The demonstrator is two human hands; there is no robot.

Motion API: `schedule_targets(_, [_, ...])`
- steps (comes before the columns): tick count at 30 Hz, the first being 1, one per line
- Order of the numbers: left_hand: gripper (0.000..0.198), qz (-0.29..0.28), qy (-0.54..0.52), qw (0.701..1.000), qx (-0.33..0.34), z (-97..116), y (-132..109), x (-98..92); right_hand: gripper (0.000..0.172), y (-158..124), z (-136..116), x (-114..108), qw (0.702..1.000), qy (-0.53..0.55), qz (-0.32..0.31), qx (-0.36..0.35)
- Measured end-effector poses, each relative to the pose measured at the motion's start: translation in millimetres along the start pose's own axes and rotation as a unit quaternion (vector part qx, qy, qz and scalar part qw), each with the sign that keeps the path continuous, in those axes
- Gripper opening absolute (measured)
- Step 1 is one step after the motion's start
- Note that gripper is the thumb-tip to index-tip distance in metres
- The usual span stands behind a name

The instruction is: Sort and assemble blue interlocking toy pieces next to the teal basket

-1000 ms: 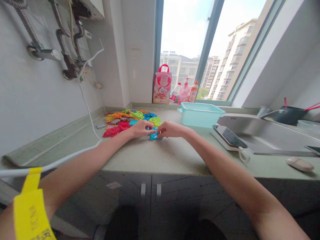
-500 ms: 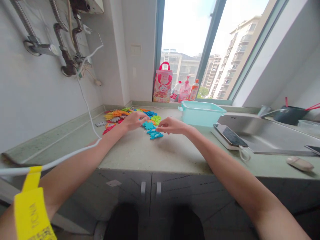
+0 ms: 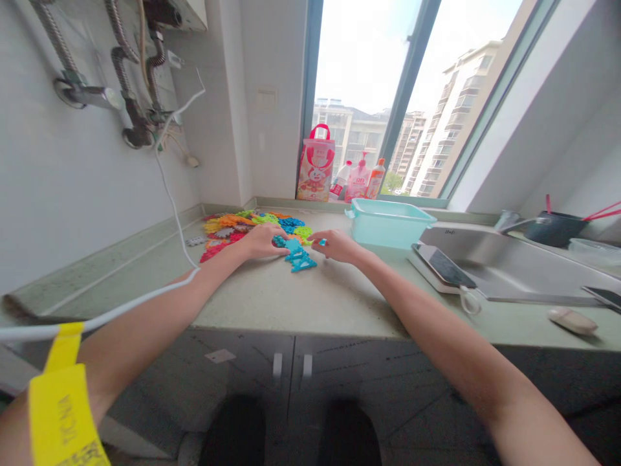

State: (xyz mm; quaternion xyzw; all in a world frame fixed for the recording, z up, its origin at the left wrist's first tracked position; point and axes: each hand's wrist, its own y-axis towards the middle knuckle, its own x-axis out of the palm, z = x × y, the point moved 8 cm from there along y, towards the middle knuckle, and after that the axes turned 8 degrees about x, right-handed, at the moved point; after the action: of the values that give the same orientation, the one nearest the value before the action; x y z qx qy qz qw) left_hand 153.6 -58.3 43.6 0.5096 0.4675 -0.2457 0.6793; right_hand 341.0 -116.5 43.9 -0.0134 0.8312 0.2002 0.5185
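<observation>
The blue pieces [image 3: 301,259] lie on the counter [image 3: 291,304] near the middle of the frame, in a short row slanting down to the right between the two hands. At the row's upper left, the left hand [image 3: 264,241] has thumb and fingers on either side of a darker blue piece [image 3: 279,241]; from here I can't tell whether they grip it. Just right of the row, the right hand [image 3: 337,245] has thumb and forefinger pinched on a small blue piece [image 3: 323,242], a bit of it showing between them. Behind the left hand spreads a pile [image 3: 228,224] of red, orange, green and blue pieces. Beyond the right hand stands a pale turquoise tub [image 3: 388,223], and to its right a phone [image 3: 441,264] rests by the edge of the sink [image 3: 514,268]. A pink bag [image 3: 316,169] and a few bottles [image 3: 358,180] line the window at upper centre. A white cable [image 3: 169,197] droops down the left side, running to a yellow tag [image 3: 63,414] at lower left.
</observation>
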Motion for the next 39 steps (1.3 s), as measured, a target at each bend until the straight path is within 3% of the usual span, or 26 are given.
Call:
schedule_targets(6, [0.03,0.05,-0.009,0.996,0.074,24,6,-6.6,0.041,5,2,23,0.988,0.155,-0.022,0.014])
schedule_targets(9, [0.026,0.055,0.015,0.993,0.101,40,10,-11.4,0.028,9,3,21,0.983,0.183,-0.009,0.0])
schedule_targets(11, [0.034,0.067,0.027,0.993,0.096,42,12,-18.3,0.022,12,10,8,0.983,0.183,0.032,0.004])
schedule_targets(14, [0.05,0.073,0.067,0.994,0.045,26,8,-30.0,0.025,12,34,-27,0.975,0.17,0.138,0.042])
schedule_targets(17, [0.058,0.024,0.118,0.992,-0.029,-3,-1,-34.5,0.027,7,59,-57,0.964,0.12,0.224,0.076])
schedule_targets(19, [0.064,-0.017,0.139,0.987,-0.082,-20,-8,-34.8,0.027,5,71,-65,0.962,0.087,0.243,0.095])
schedule_targets(23, [0.069,-0.074,0.177,0.97,-0.146,-32,-15,-33.8,0.025,6,86,-55,0.969,0.065,0.203,0.126])
schedule_targets(32, [0.074,-0.06,0.173,0.978,-0.101,-9,-6,-12.3,0.015,13,97,-17,0.984,0.099,0.071,0.129])
schedule_targets(39, [0.051,-0.021,0.157,0.982,-0.104,-9,0,-8.3,0.024,6,81,-38,0.984,0.021,0.148,0.101])
